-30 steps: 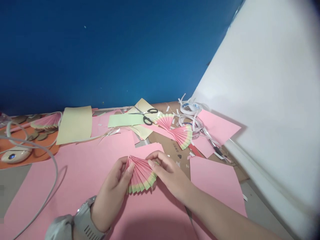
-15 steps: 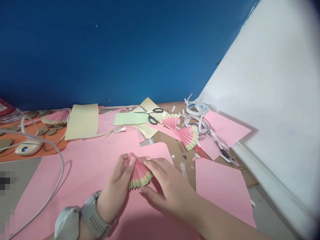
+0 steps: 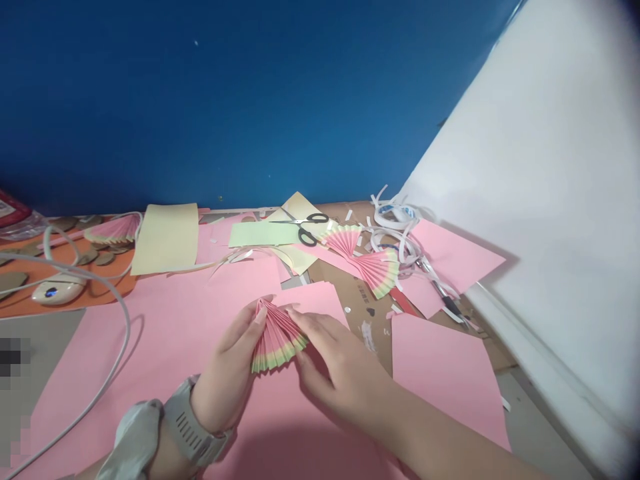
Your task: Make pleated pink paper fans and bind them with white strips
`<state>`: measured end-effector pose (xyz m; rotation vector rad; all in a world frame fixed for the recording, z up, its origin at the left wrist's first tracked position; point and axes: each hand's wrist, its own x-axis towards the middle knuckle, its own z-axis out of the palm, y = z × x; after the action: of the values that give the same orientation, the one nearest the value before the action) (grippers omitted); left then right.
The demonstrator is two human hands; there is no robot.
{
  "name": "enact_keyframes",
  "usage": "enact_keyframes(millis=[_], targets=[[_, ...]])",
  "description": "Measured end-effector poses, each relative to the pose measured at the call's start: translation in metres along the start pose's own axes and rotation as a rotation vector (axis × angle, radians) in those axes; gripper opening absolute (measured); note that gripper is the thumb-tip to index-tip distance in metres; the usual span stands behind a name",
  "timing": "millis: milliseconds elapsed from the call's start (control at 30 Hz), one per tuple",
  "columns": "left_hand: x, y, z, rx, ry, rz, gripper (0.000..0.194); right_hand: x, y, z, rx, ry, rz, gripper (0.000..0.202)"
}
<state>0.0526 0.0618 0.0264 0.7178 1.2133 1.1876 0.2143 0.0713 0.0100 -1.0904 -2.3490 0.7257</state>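
Nearer than the scissors (image 3: 299, 222), the paper fan (image 3: 274, 345) has narrowed, bunching its folds. The left hand (image 3: 223, 383) pinches its tip; the right hand (image 3: 345, 367) cups its edge (whether closed, I cannot tell).

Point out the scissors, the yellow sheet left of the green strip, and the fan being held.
Scissors (image 3: 307, 237): head view, lower black handle loop.
Yellow sheet (image 3: 167, 239): head view, middle of its face.
Held fan (image 3: 275, 343): head view, pleats mid-fan.
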Motion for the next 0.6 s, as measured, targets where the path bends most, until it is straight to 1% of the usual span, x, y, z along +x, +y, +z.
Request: enact_keyframes(millis=[167, 233, 300, 367, 500, 600], targets=[[0.0016, -0.0073, -0.0008, -0.130, -0.052, -0.021, 0.021, -0.0007, 0.0037, 0.0045, -0.102, 0.038, -0.116, 0.050], [0.0014, -0.0093, -0.0017, -0.170, -0.067, -0.026, 0.022, -0.0008, 0.0040, 0.0050, -0.140, 0.062, -0.133, 0.050], [0.0007, -0.0100, -0.0025, -0.210, -0.070, -0.033, 0.024, -0.0006, 0.0035, 0.0040, -0.167, 0.093, -0.107, 0.047], [-0.0001, -0.0099, -0.0033, -0.239, -0.073, -0.066, 0.025, -0.0001, 0.0030, 0.0019, -0.188, 0.098, -0.053, 0.045], [-0.0006, -0.0087, -0.0038, -0.267, -0.038, -0.126, 0.029, 0.0011, 0.0025, -0.0017, -0.183, 0.050, 0.020, 0.042], [-0.0008, -0.0077, -0.0028, -0.288, -0.031, -0.150, 0.035, 0.0010, 0.0010, -0.0016, -0.098, 0.021, 0.046, 0.035]])
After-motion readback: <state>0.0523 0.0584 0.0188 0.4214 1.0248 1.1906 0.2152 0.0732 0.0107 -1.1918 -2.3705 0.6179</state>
